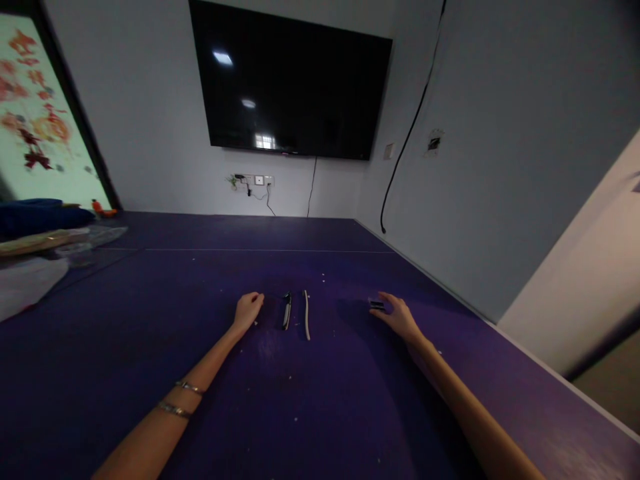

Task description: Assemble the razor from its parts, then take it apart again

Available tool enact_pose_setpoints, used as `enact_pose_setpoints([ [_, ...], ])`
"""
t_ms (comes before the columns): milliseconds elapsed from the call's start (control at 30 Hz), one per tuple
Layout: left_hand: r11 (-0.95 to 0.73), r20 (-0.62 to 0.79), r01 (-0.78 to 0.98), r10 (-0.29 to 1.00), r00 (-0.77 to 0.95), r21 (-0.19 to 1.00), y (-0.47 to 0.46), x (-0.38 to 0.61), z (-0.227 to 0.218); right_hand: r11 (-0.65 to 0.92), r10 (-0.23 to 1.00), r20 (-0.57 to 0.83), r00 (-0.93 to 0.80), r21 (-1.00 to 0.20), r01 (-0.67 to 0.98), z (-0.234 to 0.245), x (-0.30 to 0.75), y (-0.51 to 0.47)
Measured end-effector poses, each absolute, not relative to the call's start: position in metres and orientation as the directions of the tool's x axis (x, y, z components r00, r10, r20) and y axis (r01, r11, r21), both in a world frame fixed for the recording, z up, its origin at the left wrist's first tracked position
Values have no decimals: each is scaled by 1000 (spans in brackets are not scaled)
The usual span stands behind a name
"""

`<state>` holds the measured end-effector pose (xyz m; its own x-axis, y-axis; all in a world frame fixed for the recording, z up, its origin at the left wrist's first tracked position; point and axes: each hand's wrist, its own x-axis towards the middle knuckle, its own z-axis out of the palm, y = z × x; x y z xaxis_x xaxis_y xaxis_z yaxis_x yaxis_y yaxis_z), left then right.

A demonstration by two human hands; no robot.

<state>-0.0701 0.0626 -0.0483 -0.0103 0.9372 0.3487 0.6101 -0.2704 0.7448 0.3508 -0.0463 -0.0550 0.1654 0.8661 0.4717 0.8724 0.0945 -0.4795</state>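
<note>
My left hand (249,311) is closed, its fingers curled together near the table; whatever they may hold is hidden. Just right of it lies a slim black-and-white object with a dark head, apparently a razor (287,313). A faint dark line runs between that head and my left fingers. Beside the razor, roughly parallel and apart from it, a thin whitish stick like a toothbrush (307,317) rests on the purple tabletop (320,400). Further right, the thumb and fingers of my right hand (399,319) close around a small black piece with a clear edge (377,305).
Small white crumbs dot the tabletop. Plastic bags (33,283) and dark blue cloth (45,217) lie at the far left. A black cable (407,137) hangs by the right wall, and a television (295,80) is mounted above wall sockets (259,180).
</note>
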Motion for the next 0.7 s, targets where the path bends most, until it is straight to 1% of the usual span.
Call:
enact_pose_setpoints([
  [100, -268, 348, 612, 937, -14, 744, 61, -69, -48, 172, 871, 482, 95, -481, 860, -54, 302, -34],
  [200, -266, 349, 619, 937, -14, 739, 60, -69, -48, 225, 893, 451, 11, -467, 855, -55, 260, -26],
  [400, -253, 336, 642, 942, -8, 724, 60, -68, -49, 182, 929, 370, -6, -444, 877, -48, 215, -16],
  [567, -237, 323, 651, 946, -12, 721, 60, -67, -50, 143, 942, 336, 9, -424, 894, -45, 205, -13],
  [700, -236, 321, 656, 947, -11, 717, 61, -67, -51, 128, 941, 337, 18, -407, 905, -47, 205, -12],
])
